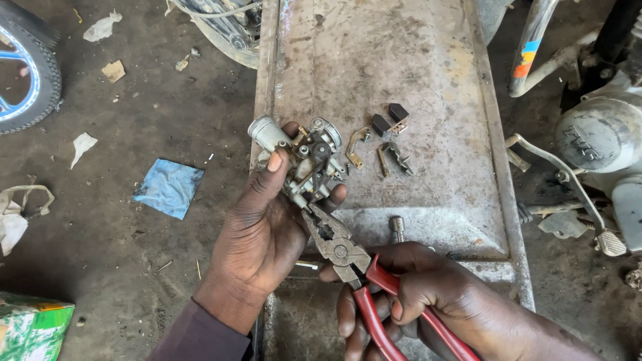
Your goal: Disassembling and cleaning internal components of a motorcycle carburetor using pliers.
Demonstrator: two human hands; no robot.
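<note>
Starting at the left, our left hand [264,224] is cupped under a small grey cast-metal carburettor with a round silver throat and brass fittings [304,160], thumb pressed on its near side and fingers curled up around the far side, so it is held clear above the left edge of the worn, rust-stained metal desk [428,60]. We judge the carburettor dense and rigid for its size, hard-edged and probably greasy, so it wants a wrap around the thick body rather than a pinch on the thin levers or brass parts, which look easy to bend. Into its underside reaches the nose of the steel combination pliers with red plastic-sleeved handles [344,257]; whether the jaws have bitten on anything we cannot tell, since the tip is hidden among the fittings. Farther right, our right hand [428,294] is closed around the red handles, fingers wrapped over both, squeezing them nearly together. On the desk beyond lie small loose parts: a bent brass bracket [356,145], two dark block-shaped pieces [390,118] and a short spring-like screw [398,157], all light and easy to scatter.
</note>
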